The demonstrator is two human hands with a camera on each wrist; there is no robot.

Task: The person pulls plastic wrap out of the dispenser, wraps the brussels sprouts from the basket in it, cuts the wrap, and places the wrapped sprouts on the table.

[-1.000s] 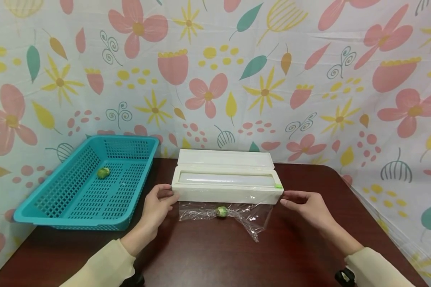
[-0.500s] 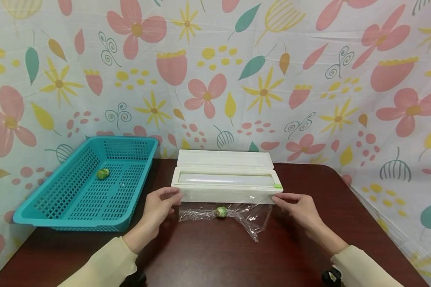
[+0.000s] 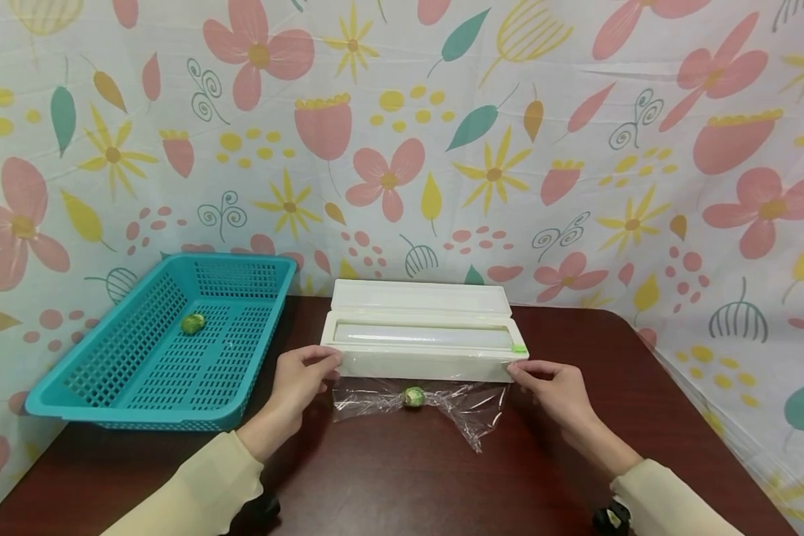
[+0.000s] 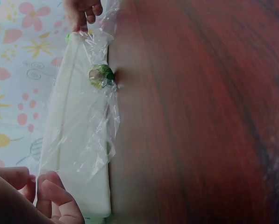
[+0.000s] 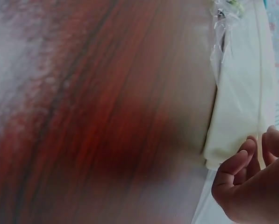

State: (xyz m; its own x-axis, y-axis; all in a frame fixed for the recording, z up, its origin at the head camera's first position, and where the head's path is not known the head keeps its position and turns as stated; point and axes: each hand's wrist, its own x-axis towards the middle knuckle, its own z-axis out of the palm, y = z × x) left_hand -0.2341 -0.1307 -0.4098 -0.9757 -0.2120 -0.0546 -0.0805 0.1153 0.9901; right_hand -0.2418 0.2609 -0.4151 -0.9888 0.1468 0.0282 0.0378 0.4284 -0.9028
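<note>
A white plastic-wrap dispenser box stands with its lid raised, a film roll inside. Clear plastic wrap hangs over its front and onto the table. A Brussels sprout lies in front of the box, crumpled film around it. At the box's front left corner my left hand pinches the wrap's edge between thumb and forefinger. My right hand does likewise at the front right corner, though the film is hard to make out between its fingertips in the right wrist view.
A teal slotted plastic basket stands at the left, with another Brussels sprout inside. Behind the box a flower-print cloth rises from the back of the dark red-brown table.
My right hand has moved left from the box's right end onto its front corner. The left hand has shifted slightly right along the front. The box and basket stay put.
</note>
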